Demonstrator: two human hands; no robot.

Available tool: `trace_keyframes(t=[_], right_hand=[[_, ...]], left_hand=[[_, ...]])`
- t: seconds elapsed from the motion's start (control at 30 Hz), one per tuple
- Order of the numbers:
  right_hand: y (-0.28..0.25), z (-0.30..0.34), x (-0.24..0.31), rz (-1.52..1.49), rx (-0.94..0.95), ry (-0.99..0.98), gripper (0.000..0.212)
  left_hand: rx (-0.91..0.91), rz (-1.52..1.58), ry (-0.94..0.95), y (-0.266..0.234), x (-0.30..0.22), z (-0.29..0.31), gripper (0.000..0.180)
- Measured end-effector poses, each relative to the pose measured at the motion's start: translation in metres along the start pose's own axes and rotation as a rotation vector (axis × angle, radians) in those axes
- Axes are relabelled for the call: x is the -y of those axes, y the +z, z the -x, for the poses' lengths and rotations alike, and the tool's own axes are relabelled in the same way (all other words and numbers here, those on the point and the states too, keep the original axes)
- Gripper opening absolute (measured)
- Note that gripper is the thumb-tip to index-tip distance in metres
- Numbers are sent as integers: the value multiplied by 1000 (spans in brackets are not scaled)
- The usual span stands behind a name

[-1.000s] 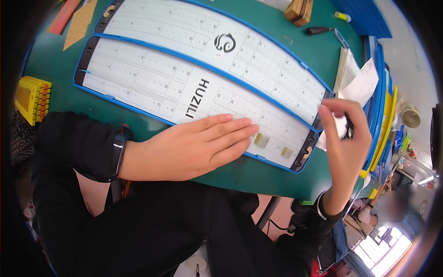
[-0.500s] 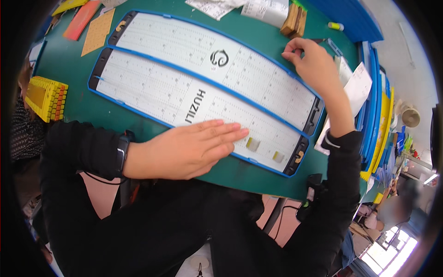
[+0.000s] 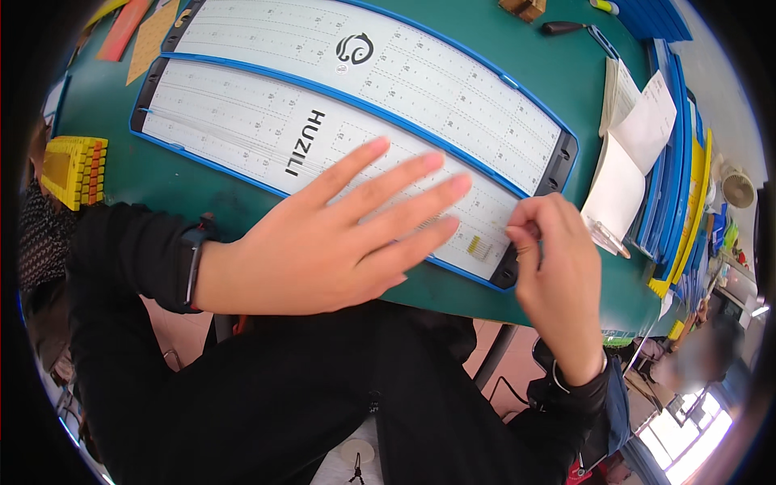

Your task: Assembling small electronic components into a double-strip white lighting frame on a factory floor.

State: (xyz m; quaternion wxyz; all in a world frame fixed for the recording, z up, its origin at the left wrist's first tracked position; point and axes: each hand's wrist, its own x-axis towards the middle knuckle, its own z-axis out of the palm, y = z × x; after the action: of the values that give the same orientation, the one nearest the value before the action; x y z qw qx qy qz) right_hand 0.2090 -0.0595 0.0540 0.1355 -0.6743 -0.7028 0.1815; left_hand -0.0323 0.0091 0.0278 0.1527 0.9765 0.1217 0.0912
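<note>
Right hand (image 3: 558, 279) curled, thumb and forefinger close together at the case's right end; whether they grip anything, I can't tell! Left hand (image 3: 331, 250) empty, fingers fanned over the near panel. The case (image 3: 242, 109) lies open across the table (image 3: 190, 186), papers (image 3: 618, 190) to its right, yellow rack (image 3: 73, 170) left.

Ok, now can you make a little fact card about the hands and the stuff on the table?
Table: green
Case: long, open, blue-edged, two white panels
Left hand: fingers spread over the lower panel
Right hand: fingers bunched by the lower panel's right end; can't tell if holding something
Left side: yellow object with orange bits
Right side: open white papers
Far side: wooden block, dark-handled tool
</note>
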Motion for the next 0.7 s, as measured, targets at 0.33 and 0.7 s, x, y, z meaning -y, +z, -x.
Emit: trace_keyframes(t=[0.33, 0.7], right_hand=[[6, 4, 1, -12, -51, -33, 16], [52, 25, -19, -1256, -894, -20, 41]], left_hand=[[135, 84, -53, 26, 5, -21, 75], [136, 36, -68, 30, 5, -21, 77]])
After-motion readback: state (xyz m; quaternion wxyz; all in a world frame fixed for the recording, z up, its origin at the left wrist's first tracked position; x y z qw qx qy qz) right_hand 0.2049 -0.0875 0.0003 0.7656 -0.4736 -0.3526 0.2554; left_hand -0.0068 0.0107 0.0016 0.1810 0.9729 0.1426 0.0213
